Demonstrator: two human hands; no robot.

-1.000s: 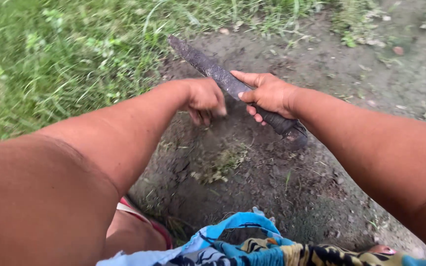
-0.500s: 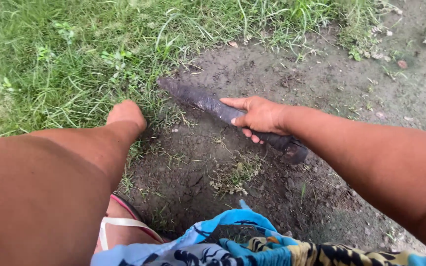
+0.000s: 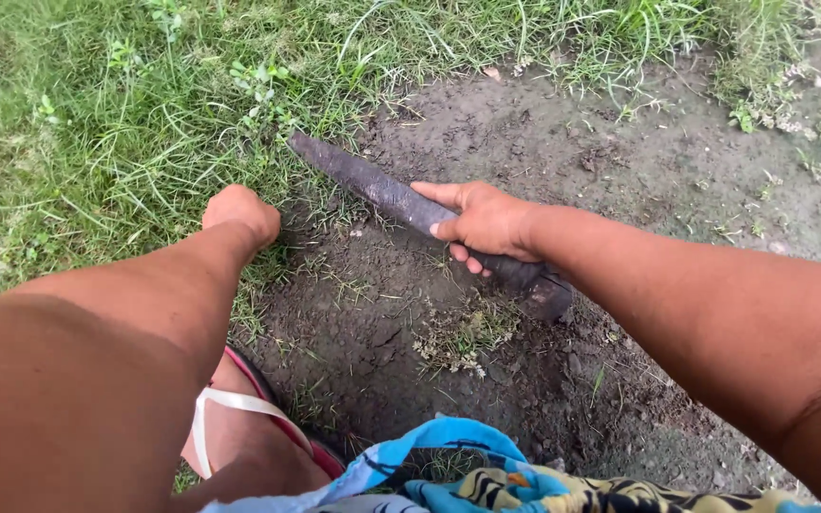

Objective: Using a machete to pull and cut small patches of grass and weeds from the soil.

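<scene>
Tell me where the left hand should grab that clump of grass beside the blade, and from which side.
Low, at the base of the grass where the stems gather at the soil edge. Come from the left, the side away from the blade, which the right hand holds angled toward it. The left hand already sits there, closed at ground level.

i'm looking down at an outdoor plot, a yard or garden edge by the look of it. a patch of dark bare soil [image 3: 525,313], damp and cracked, runs up against thick green grass [image 3: 97,123] with small weeds mixed in. a loose clump of pulled grass and roots [image 3: 463,337] lies on the dirt. a foot in a red flip-flop [image 3: 249,418] stands at the edge of the soil.
</scene>
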